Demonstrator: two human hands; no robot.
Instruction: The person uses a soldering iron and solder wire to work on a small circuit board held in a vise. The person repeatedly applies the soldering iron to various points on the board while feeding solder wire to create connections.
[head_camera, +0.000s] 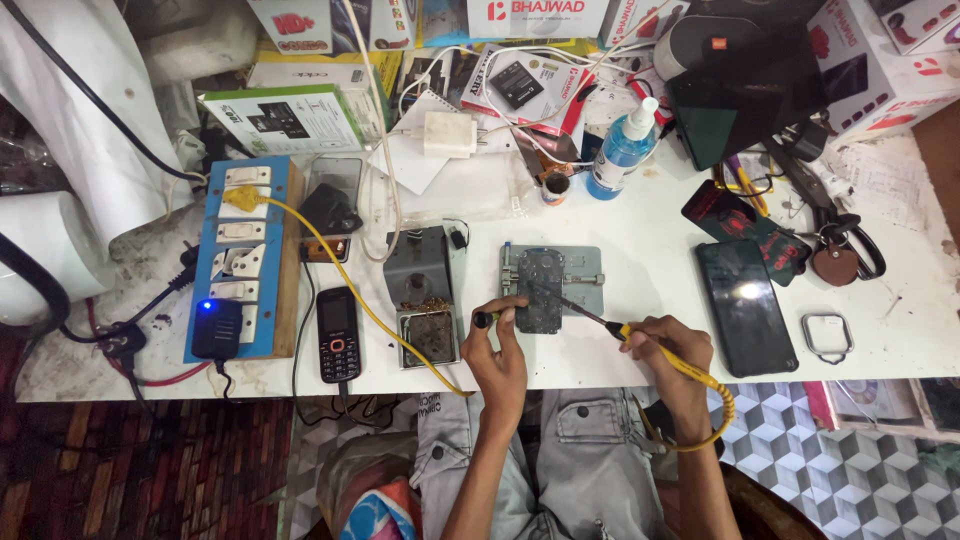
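Resting between both, circuit board (541, 290) — left hand (497, 358), right hand (668, 352) alongside

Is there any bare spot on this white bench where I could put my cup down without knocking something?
Bare patches: between the metal holder and the large dark phone, above the right hand; and the far right edge of the table, past the small square frame. The back, around the spray bottle and boxes, is crowded.

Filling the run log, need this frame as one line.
left hand: steadies circuit board in holder | right hand: holds soldering iron, tip on board | smartphone: right, flat
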